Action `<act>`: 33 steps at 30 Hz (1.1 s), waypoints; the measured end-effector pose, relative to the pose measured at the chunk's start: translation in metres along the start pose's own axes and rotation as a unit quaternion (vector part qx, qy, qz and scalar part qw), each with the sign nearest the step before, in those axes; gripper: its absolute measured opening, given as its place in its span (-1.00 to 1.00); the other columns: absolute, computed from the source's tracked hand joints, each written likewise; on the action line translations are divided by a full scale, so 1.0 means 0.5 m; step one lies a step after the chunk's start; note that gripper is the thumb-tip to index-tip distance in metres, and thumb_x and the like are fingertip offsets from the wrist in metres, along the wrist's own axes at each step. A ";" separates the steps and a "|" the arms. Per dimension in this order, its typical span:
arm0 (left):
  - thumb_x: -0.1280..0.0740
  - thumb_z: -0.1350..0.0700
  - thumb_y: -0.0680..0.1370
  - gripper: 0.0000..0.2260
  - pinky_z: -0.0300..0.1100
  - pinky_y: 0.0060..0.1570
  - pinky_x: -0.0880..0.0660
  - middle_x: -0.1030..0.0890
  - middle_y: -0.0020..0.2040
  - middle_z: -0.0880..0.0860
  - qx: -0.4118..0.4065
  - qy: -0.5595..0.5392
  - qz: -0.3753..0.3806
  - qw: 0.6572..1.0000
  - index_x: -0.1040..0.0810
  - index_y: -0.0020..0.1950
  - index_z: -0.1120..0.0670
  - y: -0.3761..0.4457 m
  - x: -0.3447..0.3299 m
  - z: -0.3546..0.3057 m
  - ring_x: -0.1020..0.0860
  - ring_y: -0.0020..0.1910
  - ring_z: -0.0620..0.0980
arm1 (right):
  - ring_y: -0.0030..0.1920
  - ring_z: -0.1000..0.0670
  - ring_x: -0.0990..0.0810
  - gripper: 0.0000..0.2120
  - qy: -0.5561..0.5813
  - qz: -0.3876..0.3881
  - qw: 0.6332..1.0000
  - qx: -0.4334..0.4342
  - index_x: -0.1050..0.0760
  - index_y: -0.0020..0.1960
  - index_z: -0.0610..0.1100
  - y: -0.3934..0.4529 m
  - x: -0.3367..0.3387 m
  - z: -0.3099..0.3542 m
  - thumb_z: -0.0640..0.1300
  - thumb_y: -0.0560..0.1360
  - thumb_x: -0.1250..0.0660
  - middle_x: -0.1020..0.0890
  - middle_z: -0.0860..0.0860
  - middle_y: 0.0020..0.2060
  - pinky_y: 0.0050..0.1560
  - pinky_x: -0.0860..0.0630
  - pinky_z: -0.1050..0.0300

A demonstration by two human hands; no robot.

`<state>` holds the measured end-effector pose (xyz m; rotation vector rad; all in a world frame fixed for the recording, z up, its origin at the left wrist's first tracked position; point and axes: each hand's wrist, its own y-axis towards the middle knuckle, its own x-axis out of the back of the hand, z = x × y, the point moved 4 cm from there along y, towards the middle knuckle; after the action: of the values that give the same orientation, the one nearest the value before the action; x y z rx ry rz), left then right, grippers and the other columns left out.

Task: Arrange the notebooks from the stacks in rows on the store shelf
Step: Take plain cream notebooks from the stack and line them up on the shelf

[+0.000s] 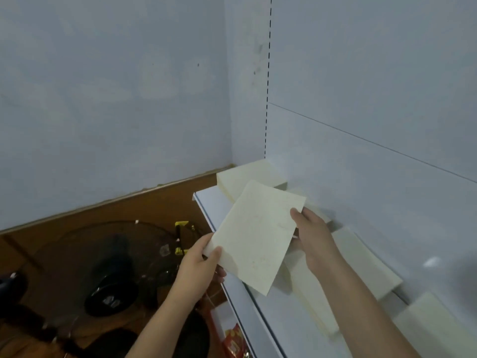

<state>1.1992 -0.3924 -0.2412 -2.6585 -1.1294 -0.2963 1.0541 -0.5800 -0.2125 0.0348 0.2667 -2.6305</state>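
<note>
- I see the notebook held flat and tilted above the shelf, near its front edge. The left hand pinches its near-left corner, thumb on top, and the right hand grips its right edge.
- My worry is the pale cover: it looks smooth, and with only corner and edge holds it could slide out and drop off the shelf front onto the floor.
- Stacks and leaning notebooks stand just beside and under the held one. I judge that lowering it carelessly could knock the leaning ones over.
- The shelf is white and glossy, so whatever is set on edge may skid.
- Beyond it are a bluish wall, a white back panel with a slotted upright, and a dark fan on the brown floor below.
</note>
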 end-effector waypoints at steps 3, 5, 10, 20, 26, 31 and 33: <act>-0.29 0.28 0.59 -0.59 -0.20 -0.19 -0.64 -0.61 0.01 0.03 -0.042 0.054 0.075 0.995 -0.37 0.34 -0.12 0.145 0.040 -0.044 -0.65 -0.18 -0.04 | -0.06 -0.04 -0.70 -0.83 0.015 -0.010 1.000 -0.002 -0.59 0.12 -0.06 0.103 -0.037 0.017 -0.14 0.65 -0.23 -0.72 0.00 -0.05 -0.13 -0.60 0.07; -0.38 0.23 0.54 -0.46 -0.33 -0.15 -0.58 -0.52 0.12 -0.12 -0.087 0.170 0.154 0.970 -0.25 0.38 -0.18 0.241 0.066 -0.073 -0.60 -0.04 -0.12 | -0.08 -0.07 -0.70 -0.84 0.035 -0.037 0.999 -0.013 -0.58 0.11 -0.11 0.168 -0.063 0.029 -0.17 0.65 -0.23 -0.71 -0.04 -0.06 -0.18 -0.59 0.07; -0.40 0.07 0.54 -0.25 -0.19 0.22 -0.47 -0.34 0.42 0.02 -0.217 0.400 0.183 0.872 -0.04 0.61 0.02 0.481 0.085 -0.144 -0.50 0.20 -0.07 | -0.06 -0.12 -0.65 -0.81 0.066 -0.106 0.991 -0.051 -0.54 0.17 -0.25 0.315 -0.129 0.057 -0.26 0.64 -0.20 -0.67 -0.14 -0.04 -0.19 -0.56 0.04; -0.52 -0.05 0.41 -0.36 -0.14 -0.02 -0.49 -0.52 0.20 -0.01 -0.199 0.571 0.288 0.743 -0.31 0.38 0.05 0.745 -0.005 -0.112 -0.51 0.11 0.00 | -0.10 -0.13 -0.59 -0.92 0.103 -0.113 0.965 -0.211 -0.50 0.06 -0.14 0.426 -0.221 0.011 -0.21 0.57 -0.28 -0.62 -0.11 -0.05 0.27 -0.48 -0.14; -0.52 -0.02 0.44 -0.02 -0.04 0.37 -0.37 -0.24 0.57 0.08 -0.160 0.580 0.334 0.725 0.09 0.62 0.09 0.740 -0.002 -0.129 -0.31 0.48 0.10 | 0.15 -0.15 -0.57 -0.75 0.115 -0.091 0.967 -0.207 -0.48 0.24 -0.16 0.412 -0.220 0.019 -0.16 0.57 -0.30 -0.60 -0.09 0.10 0.26 -0.46 -0.07; -0.35 -0.12 0.57 -0.08 -0.03 0.55 0.02 0.11 0.64 0.07 -0.273 0.554 0.312 0.722 0.27 0.61 0.06 0.658 -0.016 -0.233 0.10 0.61 0.06 | 0.30 -0.02 -0.42 -0.45 -0.035 -0.139 0.983 -0.110 -0.35 0.43 0.02 0.360 -0.172 0.065 0.09 0.48 -0.37 -0.41 0.05 0.29 0.45 -0.28 -0.07; -0.30 -0.16 0.59 -0.22 -0.13 0.51 -0.11 -0.08 0.62 0.00 -0.335 0.458 0.321 0.759 0.08 0.64 0.00 0.597 -0.058 -0.264 -0.11 0.58 -0.02 | 0.21 0.05 -0.45 -0.51 -0.104 -0.165 0.980 -0.042 -0.39 0.41 0.02 0.306 -0.140 0.099 0.10 0.51 -0.32 -0.45 0.10 0.22 0.43 -0.27 0.04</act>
<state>1.3838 -0.6520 -0.1650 -2.5431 0.2737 -1.8414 1.1900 -0.6882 -0.1867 -0.3399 0.3346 -2.9171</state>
